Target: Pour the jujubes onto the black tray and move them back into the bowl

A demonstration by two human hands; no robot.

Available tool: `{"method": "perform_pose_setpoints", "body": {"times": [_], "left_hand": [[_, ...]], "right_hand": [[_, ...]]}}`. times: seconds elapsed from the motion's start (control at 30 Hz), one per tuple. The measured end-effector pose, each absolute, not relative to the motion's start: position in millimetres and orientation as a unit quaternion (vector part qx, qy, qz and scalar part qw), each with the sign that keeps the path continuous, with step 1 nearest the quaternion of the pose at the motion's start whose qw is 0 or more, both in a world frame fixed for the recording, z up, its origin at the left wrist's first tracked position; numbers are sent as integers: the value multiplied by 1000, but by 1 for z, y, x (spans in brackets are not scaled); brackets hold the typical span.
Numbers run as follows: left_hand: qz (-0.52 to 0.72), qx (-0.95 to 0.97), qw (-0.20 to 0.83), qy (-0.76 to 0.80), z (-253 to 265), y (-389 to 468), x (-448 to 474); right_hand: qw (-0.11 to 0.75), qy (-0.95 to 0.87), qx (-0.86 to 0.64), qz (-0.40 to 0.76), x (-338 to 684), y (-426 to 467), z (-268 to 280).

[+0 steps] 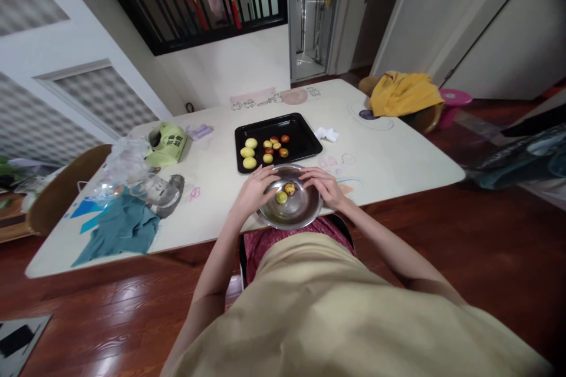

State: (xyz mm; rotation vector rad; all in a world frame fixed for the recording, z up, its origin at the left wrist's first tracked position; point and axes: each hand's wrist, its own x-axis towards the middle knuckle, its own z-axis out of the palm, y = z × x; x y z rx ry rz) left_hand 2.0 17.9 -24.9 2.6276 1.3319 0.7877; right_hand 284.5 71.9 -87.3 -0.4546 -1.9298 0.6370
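A shiny metal bowl [292, 212] sits at the near table edge, in front of my body. Inside it lie a green-yellow jujube [282, 197] and a brown-mottled jujube [289, 188]. My left hand [256, 188] is on the bowl's left rim, its fingers curving over the inside. On the opposite rim, my right hand [325, 185] holds it the same way. Just behind the bowl is a black baking tray [292, 122]. Three yellow lemons [248, 153] line its left side, and several red and yellow jujubes [275, 146] are grouped near its middle.
A crumpled white tissue [327, 134] lies right of the tray. Leftward on the white table [207, 206] are a green bag [168, 144], clear plastic packaging [124, 165] and a teal cloth [121, 227]. Yellow cloth [404, 94] drapes over a chair at the far right end.
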Motion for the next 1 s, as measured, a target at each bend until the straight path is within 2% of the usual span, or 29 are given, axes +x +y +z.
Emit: {"method": "perform_pose_setpoints", "body": {"times": [0.43,0.6,0.87,1.0], "left_hand": [[281,843,126,442,-31,16,8],[305,836,148,431,-30,16,12],[457,747,209,435,-28,17,13],[498,718,222,433,-36,18,6]], "right_hand": [[519,-785,-209,265,281,77,-79],[513,-779,-307,191,267,119,-51],[267,-842,-453,118,218,190,-28],[224,-853,-452,133,205,193,-30]]}}
